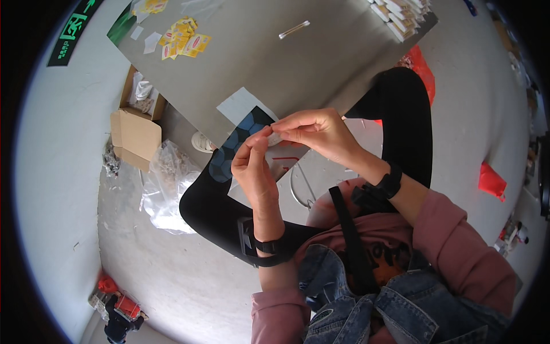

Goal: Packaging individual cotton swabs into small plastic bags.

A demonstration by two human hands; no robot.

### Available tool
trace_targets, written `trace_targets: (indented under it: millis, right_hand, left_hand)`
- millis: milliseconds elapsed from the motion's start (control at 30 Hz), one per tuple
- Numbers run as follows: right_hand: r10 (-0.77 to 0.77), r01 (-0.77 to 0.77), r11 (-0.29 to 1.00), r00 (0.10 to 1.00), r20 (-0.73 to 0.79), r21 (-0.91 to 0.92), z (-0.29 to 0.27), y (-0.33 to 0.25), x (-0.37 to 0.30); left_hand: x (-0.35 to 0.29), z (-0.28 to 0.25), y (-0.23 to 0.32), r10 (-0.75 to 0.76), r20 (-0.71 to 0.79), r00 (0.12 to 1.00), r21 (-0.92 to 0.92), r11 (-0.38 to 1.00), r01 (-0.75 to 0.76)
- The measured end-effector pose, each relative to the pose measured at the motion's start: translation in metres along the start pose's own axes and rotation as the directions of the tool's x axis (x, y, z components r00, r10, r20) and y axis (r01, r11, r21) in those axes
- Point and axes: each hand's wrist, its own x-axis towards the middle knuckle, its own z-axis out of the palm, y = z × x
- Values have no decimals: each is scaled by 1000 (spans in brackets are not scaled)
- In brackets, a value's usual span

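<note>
My left hand point(252, 163) and my right hand point(318, 133) meet fingertip to fingertip in front of the table's near corner. Both are closed in a pinch. Between them shows a small whitish, see-through piece point(275, 139), perhaps plastic film; the fingers hide most of it. Just behind the hands, a white sheet point(240, 105) lies on the grey table point(246, 63). Beside my left fingers is a dark surface with blue hexagons point(240, 140). Farther off on the table rests a small bundle of cotton swabs point(294, 30).
Yellow-and-white packets point(184, 39) are heaped at the table's far left. Several white packs point(401, 17) are piled at the far right. On the floor to the left are an open cardboard box point(137, 132) and a clear plastic bag point(166, 189). A red bag point(491, 180) lies right.
</note>
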Motion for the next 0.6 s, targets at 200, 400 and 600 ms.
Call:
trace_targets:
  millis: [200,400,600]
  right_hand:
    - [-71,73,997,996,-54,25,0,3,0]
    - [25,-25,999,1000,0,38,-1,-2,0]
    - [-45,46,999,998,-48,22,2,-1,2]
  left_hand:
    - [-2,7,0,9,-39,999,58,998,-6]
    - [-2,-1,1,24,55,998,-27,999,-22]
    - [-1,1,3,8,19,1000,87,996,-9]
